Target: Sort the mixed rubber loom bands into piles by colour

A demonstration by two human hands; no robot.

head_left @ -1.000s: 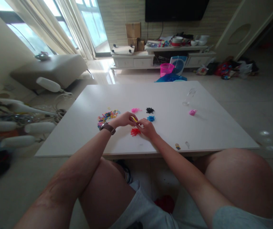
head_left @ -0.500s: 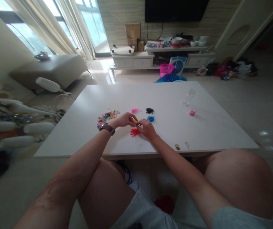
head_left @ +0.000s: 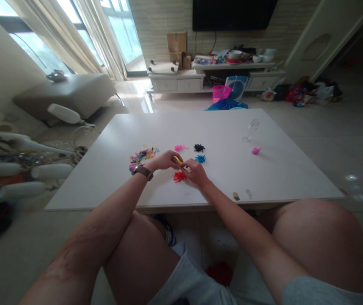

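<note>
My left hand [head_left: 168, 160], with a watch [head_left: 142, 171] on its wrist, is closed in a pinch around some yellow rubber bands [head_left: 178, 160]. Against their right end, the fingertips of my right hand [head_left: 196, 171] are pinched together; how much each hand grips is too small to see. Just below the hands lies a small heap of red rubber bands [head_left: 179, 176], partly behind the right fingers. Other sorted heaps lie around: pink bands [head_left: 180, 148], black bands [head_left: 199, 148] and blue bands [head_left: 201, 159]. A mixed-colour pile [head_left: 142, 156] sits left, partly behind my left wrist.
On the right of the white table [head_left: 222, 127] are a clear plastic container [head_left: 251, 129] and a pink object [head_left: 256, 150]. Near the front edge lie a small yellow figure [head_left: 236, 196] and a whitish flat piece [head_left: 248, 193]. My knees are at the front edge.
Almost nothing differs. Both hands stay together over the heaps, with the yellow bands still between the fingers and only slight finger movement.
</note>
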